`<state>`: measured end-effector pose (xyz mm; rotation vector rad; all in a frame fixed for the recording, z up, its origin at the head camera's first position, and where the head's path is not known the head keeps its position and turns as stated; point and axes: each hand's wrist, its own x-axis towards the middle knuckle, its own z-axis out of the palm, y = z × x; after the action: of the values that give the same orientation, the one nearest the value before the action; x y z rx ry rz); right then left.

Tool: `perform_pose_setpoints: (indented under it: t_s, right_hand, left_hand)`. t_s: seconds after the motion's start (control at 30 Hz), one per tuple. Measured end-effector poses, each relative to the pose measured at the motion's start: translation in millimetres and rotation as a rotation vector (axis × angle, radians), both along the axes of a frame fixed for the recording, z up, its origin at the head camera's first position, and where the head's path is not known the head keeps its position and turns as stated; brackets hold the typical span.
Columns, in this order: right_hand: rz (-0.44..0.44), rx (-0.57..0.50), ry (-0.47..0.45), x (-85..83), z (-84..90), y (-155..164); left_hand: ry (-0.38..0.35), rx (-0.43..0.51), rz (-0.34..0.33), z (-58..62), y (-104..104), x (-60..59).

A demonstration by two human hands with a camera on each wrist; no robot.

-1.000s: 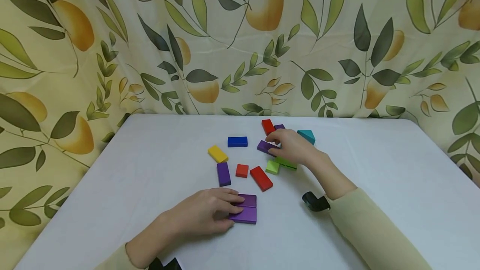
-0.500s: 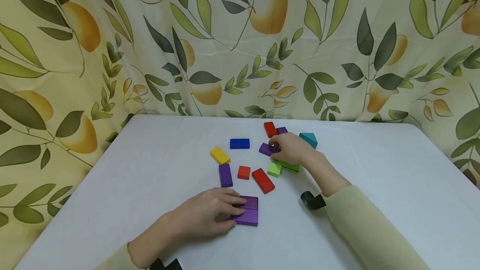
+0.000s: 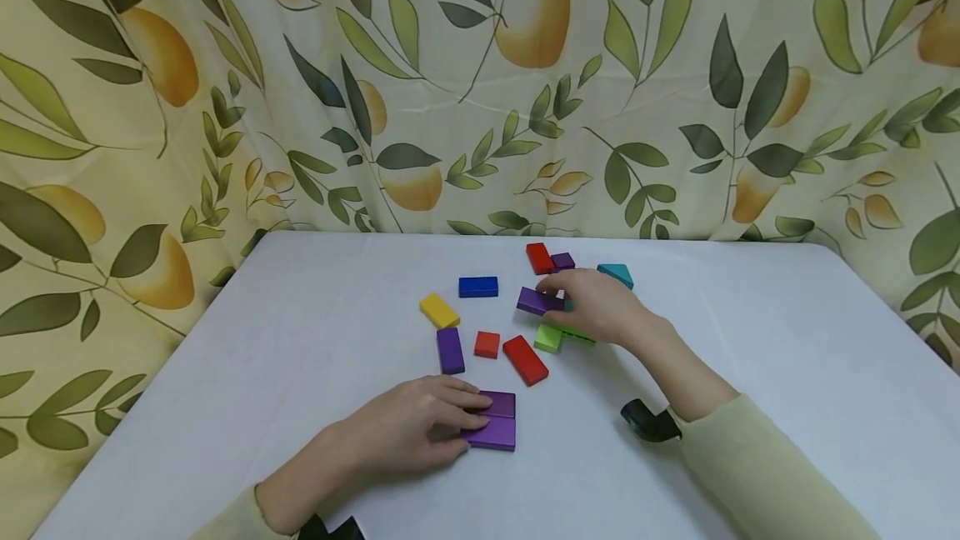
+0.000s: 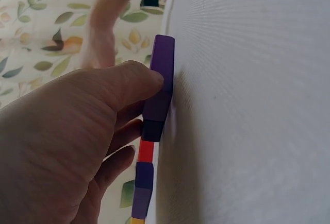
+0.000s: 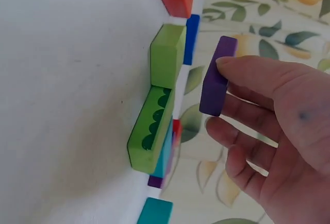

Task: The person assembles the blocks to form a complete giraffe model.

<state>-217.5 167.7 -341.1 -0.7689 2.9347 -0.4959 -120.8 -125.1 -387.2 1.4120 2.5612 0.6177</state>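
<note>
Lift noted: we find the right hand point(image 3: 592, 303) pinching an oblong purple wooden-looking block point(image 3: 536, 301), now raised off the white tabletop point(image 3: 330, 315), at one o'clock from two flat purple wooden-looking blocks point(image 3: 498, 430) that the left hand point(image 3: 408, 423) grips, so we judge picking-up complete.

The left forearm point(image 3: 300, 477) slants in from the lower left, the left hand point(image 3: 408, 425) held low with its back up, fingers reaching rightward, slightly bent and a little apart, thumb on the near side. The right forearm point(image 3: 686, 369) reaches forward and leftward from the lower right; the right hand point(image 3: 592, 304), farther out, pinches with thumb and fingers, its outer fingers point(image 5: 241, 175) bent inward.
</note>
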Motion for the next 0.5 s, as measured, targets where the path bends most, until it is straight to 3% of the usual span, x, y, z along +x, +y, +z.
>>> perform_pose_setpoints:
  t_s: [0.27, 0.5]
  right_hand:
    - [0.067, -0.067, 0.038, 38.5, 5.3, 14.1]
    - [0.185, -0.120, -0.017, 72.2, 0.7, 17.7]
  left_hand:
    - [-0.006, -0.006, 0.014, -1.0, 1.7, -1.2]
    - [-0.002, 0.001, 0.029, -2.9, 3.5, -3.5]
